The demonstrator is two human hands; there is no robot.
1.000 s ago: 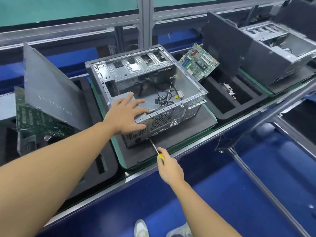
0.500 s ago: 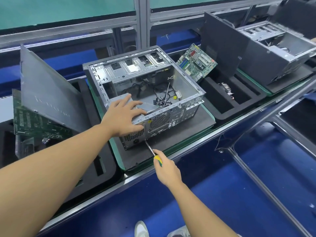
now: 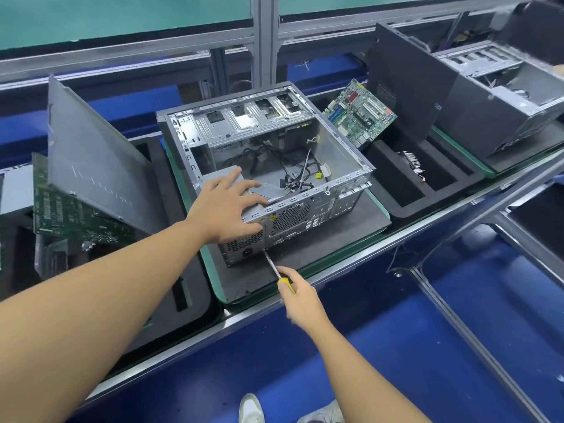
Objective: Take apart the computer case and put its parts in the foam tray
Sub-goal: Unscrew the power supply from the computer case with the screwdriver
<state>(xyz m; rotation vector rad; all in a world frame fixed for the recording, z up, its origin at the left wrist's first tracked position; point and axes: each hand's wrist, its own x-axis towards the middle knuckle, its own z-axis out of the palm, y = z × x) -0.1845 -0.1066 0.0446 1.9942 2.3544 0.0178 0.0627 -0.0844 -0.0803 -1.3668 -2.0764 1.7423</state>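
Bracing case point(image 3: 305, 190), L hand point(image 3: 224, 209) spread flat — R hand point(image 3: 300, 300) clamped on screwdriver point(image 3: 279, 274); motherboard point(image 3: 360, 112) beside.

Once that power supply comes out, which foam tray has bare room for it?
The right foam tray has open slots between the motherboard and its front rim; one slot holds a small connector bundle. The left foam tray is crowded by a side panel and circuit board. The left hand rests on the power supply.

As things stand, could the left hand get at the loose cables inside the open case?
Probably yes. The left hand rests on the power supply at the computer case's open top, and the cables lie just beyond with nothing covering them.
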